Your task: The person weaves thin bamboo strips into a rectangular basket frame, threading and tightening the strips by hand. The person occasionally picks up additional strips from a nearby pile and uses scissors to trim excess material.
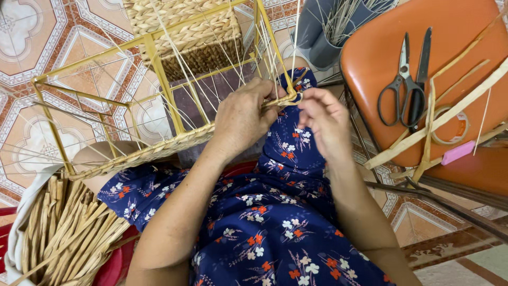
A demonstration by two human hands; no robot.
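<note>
A yellow metal basket frame (159, 74) rests across my lap, strung with thin pale strands. A woven braid of dried fibre (159, 148) runs along its near bottom rail. My left hand (241, 119) grips the braid and rail near the frame's right corner. My right hand (325, 119) pinches the fibre end at that same corner post, fingers closed on it. My lap is covered by a dark blue flowered dress (270, 222).
A bundle of dried fibre strips (69, 233) lies in a cloth-lined red basin at lower left. An orange chair seat (455, 69) on the right holds black scissors (405, 85), a tape roll (450, 127), a pink block and bamboo strips. A finished woven basket (185, 32) sits behind the frame.
</note>
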